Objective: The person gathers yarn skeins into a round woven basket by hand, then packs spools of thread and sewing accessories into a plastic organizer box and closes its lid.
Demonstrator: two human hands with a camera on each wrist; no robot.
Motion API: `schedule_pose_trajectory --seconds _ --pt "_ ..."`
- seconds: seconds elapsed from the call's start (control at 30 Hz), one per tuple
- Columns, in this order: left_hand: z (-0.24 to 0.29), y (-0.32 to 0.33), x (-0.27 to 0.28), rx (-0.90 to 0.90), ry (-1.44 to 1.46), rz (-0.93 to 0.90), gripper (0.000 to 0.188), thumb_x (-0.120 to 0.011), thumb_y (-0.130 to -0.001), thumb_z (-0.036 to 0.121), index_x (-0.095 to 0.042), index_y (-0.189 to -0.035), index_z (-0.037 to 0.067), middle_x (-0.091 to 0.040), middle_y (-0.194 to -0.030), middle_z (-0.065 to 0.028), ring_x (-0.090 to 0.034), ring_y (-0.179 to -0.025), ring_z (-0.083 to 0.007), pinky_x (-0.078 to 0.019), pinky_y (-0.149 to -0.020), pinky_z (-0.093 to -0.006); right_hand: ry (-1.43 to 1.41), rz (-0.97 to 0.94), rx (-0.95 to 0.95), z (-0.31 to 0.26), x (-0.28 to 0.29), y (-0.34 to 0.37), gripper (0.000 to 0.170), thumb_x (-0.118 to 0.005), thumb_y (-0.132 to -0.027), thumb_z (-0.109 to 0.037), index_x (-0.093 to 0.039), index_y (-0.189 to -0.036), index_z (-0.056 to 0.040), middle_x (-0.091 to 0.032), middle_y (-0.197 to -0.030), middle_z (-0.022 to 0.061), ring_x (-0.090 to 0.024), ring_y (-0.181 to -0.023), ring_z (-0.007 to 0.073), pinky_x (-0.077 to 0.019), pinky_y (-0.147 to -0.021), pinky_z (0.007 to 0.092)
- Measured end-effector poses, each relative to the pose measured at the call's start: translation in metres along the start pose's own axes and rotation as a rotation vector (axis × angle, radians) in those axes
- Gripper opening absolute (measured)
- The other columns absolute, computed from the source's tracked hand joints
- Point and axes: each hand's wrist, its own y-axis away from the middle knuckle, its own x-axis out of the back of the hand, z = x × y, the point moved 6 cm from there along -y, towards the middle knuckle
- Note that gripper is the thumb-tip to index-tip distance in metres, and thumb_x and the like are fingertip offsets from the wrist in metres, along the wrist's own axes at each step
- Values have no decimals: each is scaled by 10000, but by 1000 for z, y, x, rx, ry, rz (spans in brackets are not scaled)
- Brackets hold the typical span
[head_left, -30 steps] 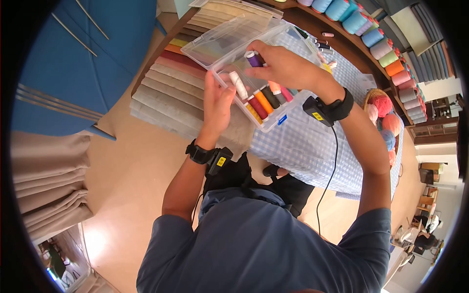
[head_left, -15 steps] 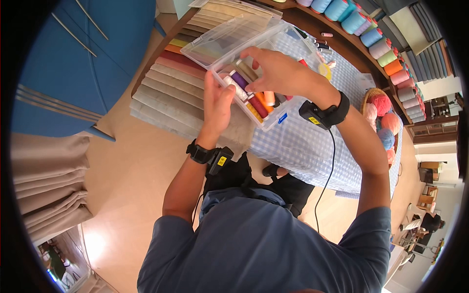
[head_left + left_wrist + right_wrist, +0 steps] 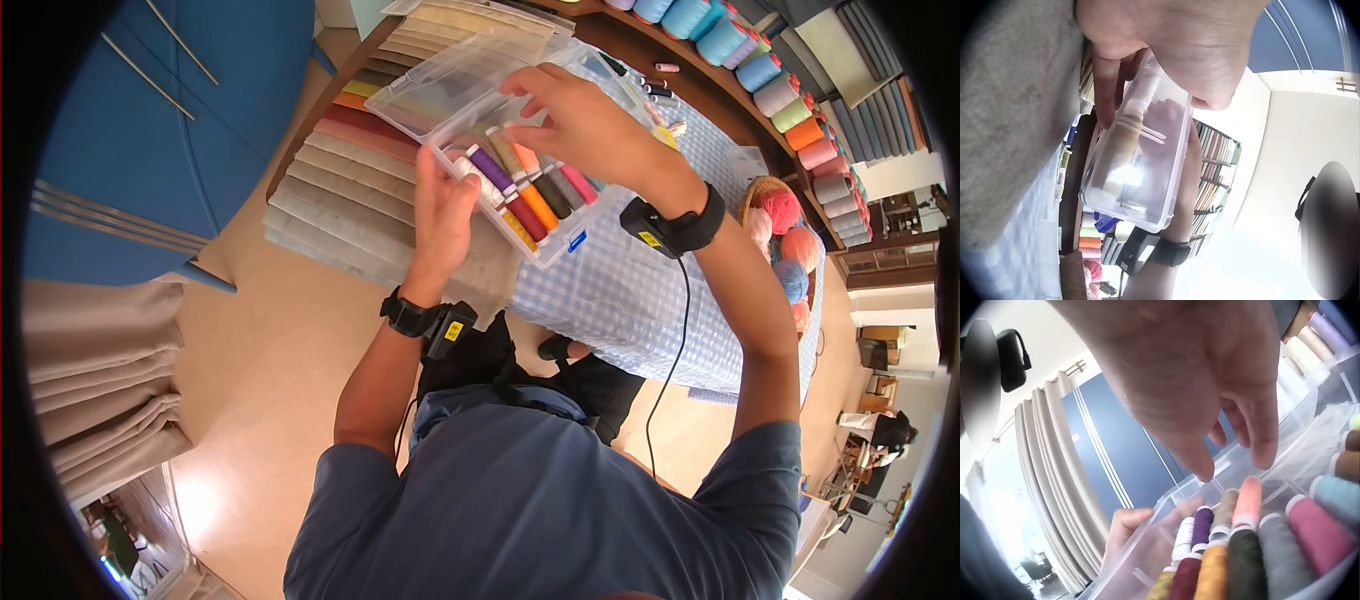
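A clear plastic box (image 3: 548, 258) with its lid (image 3: 430, 98) swung back holds thread spools in rows. My left hand (image 3: 445, 215) grips its left end, thumb over the rim and fingers around the outside wall. Above the box hovers my right hand (image 3: 590, 125), fingers loosely bent and apart, with nothing between them. Below its fingertips lie a purple spool (image 3: 1202, 526), a white spool (image 3: 1182, 542), a tan spool (image 3: 1226, 509) and a peach spool (image 3: 1248, 501). Nearer the front wall are dark red (image 3: 1185, 579), orange (image 3: 1212, 569), dark green and grey spools, plus a pink spool (image 3: 1322, 528).
Beneath the box spreads a blue checked cloth (image 3: 620, 300), with fabric samples (image 3: 340, 190) to the left. Several small spools (image 3: 657, 90) lie beyond the box. A basket of yarn balls (image 3: 778, 212) stands at right, and large thread cones (image 3: 725, 42) line a shelf behind.
The purple spool, earlier in my right fingers, now lies in the box beside the white one. My right hand has let go and risen back from it. The left hand keeps its hold.
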Motion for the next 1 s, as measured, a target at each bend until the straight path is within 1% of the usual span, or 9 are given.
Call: schedule_pose_trajectory --seconds 0.1,0.17,0.43,0.47,0.5,0.63,0.77,0.87,1.0 --pt "-4 -1 4 3 -59 -20 488 -500 -906 19 -312 -1356 35 -501 -1149 -75 -540 -1017 -127 -487 -825 -276 118 -93 -121 13 -1 7 367 -651 -871 -241 -559 -1158 -32 -627 -994 188 -643 -892 359 -515 -764 415" --pt "-4 -1 3 4 -54 -21 485 -501 -906 17 -314 -1353 35 -501 -1146 -73 -541 -1010 -124 -484 -817 -270 209 -306 -199 15 -12 14 369 -627 -879 -232 -560 -1198 -60 -656 -957 172 -642 -906 356 -511 -771 427" --pt "-7 0 5 4 -68 -13 497 -509 -918 56 -319 -1376 35 -516 -1150 -74 -549 -1008 -128 -485 -815 -258 143 -201 -126 2 3 15 357 -617 -888 -232 -581 -1203 -70 -678 -923 159 -662 -825 338 -520 -743 424" --pt "-6 1 6 9 -109 0 536 -500 -915 105 -304 -1409 31 -493 -1236 -109 -525 -1116 -180 -455 -920 -315 152 -140 -89 4 17 13 341 -622 -885 -220 -591 -1186 -61 -680 -910 154 -667 -815 324 -525 -735 412" --pt "-5 2 7 14 -151 15 579 -490 -913 154 -288 -1441 28 -470 -1321 -145 -501 -1225 -232 -425 -1026 -371 167 -133 -105 15 32 11 341 -622 -885 -220 -591 -1186 -61 -680 -910 154 -667 -815 324 -525 -735 412" --pt "-2 1 8 -11 -137 62 590 -480 -904 135 -280 -1443 2 -464 -1328 -155 -487 -1239 -252 -401 -1049 -393 172 227 -201 100 112 13 239 -645 -863 -157 -626 -1073 -44 -687 -909 135 -677 -849 276 -531 -729 361" --pt "-2 1 9 -45 -134 83 593 -469 -903 128 -275 -1448 1 -461 -1328 -169 -477 -1248 -261 -381 -1067 -408 543 -46 -368 222 94 55 219 -623 -867 -174 -608 -1061 -72 -677 -901 146 -658 -838 303 -515 -751 398" --pt "-2 2 10 -17 -158 84 587 -464 -912 126 -271 -1452 2 -456 -1328 -169 -472 -1253 -258 -384 -1066 -404 574 -132 -547 235 73 78 234 -614 -872 -198 -615 -1077 -86 -669 -921 169 -643 -868 352 -503 -768 440" --pt "-3 3 10 6 -190 101 581 -460 -922 123 -269 -1458 6 -450 -1337 -165 -470 -1256 -249 -385 -1068 -392 543 -218 -537 244 79 72 287 -646 -871 -246 -616 -1111 -92 -669 -893 168 -647 -892 349 -501 -772 436"
